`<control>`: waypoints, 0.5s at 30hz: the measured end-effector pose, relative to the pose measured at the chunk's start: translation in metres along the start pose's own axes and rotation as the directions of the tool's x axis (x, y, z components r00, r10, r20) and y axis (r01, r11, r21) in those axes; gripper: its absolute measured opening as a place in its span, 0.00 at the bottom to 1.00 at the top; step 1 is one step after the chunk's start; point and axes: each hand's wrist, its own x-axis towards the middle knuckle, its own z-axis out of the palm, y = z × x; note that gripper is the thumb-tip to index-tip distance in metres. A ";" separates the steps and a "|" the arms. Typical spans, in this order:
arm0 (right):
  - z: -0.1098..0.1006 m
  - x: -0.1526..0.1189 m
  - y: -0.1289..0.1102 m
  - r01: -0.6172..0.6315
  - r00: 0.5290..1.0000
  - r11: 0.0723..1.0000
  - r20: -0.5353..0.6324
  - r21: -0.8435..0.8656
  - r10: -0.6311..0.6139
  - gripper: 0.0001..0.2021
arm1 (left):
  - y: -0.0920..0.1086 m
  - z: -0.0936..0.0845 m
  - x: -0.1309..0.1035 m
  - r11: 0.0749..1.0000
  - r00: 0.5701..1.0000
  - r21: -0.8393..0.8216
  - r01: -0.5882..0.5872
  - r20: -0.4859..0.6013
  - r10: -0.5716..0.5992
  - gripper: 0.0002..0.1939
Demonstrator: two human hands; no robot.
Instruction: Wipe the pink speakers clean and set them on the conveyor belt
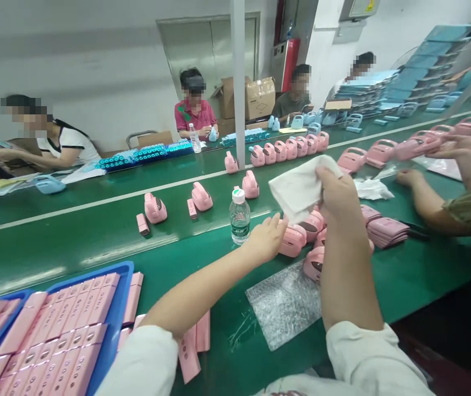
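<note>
My right hand (337,190) is raised over the green bench, its fingers closed on a white cloth (297,187) that hangs to the left. My left hand (266,237) reaches forward just below the cloth, beside a pink housing (292,240); whether its fingers grip anything is hard to make out. More pink housings (313,263) lie behind and beside my right forearm, partly hidden by it. A clear bottle (240,219) with a white cap stands left of my left hand. Below the hands lies a clear plastic bag (287,302).
Blue trays (126,286) of pink strips stand at lower left, loose strips (190,352) beside them. Pink housings (155,208) stand along the belt (74,231). A co-worker's hands (462,148) are at right, near stacked pink parts (386,231). Several people sit across the belt.
</note>
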 end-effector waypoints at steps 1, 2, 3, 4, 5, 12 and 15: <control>0.003 0.008 -0.001 0.021 0.999 0.999 -0.024 -0.039 -0.022 0.06 | 0.003 0.004 0.011 0.999 1.000 0.029 0.031 0.000 -0.031 0.25; 0.009 0.012 -0.002 0.032 0.999 0.996 -0.030 -0.078 -0.035 0.06 | 0.005 0.006 0.020 0.997 0.998 0.050 0.058 -0.001 -0.058 0.24; 0.017 0.012 -0.004 0.066 0.998 0.986 -0.015 -0.151 -0.069 0.06 | 0.006 0.007 0.025 0.995 0.997 0.067 0.077 0.000 -0.077 0.22; 0.027 0.010 -0.007 0.125 0.992 0.955 0.028 -0.268 -0.122 0.07 | 0.005 0.007 0.027 0.993 0.996 0.082 0.083 0.005 -0.084 0.21; 0.039 0.005 -0.009 0.198 0.980 0.888 0.103 -0.415 -0.170 0.09 | 0.004 0.006 0.025 0.992 0.997 0.095 0.078 0.013 -0.079 0.20; 0.108 -0.035 -0.009 0.652 0.736 0.264 0.676 -0.711 0.005 0.14 | -0.011 -0.014 -0.037 0.998 0.995 0.055 -0.027 0.096 0.022 0.13; 0.106 -0.041 0.002 0.697 0.672 0.338 0.740 -0.632 -0.002 0.10 | -0.028 -0.020 -0.067 1.000 0.997 -0.012 0.014 0.077 -0.013 0.12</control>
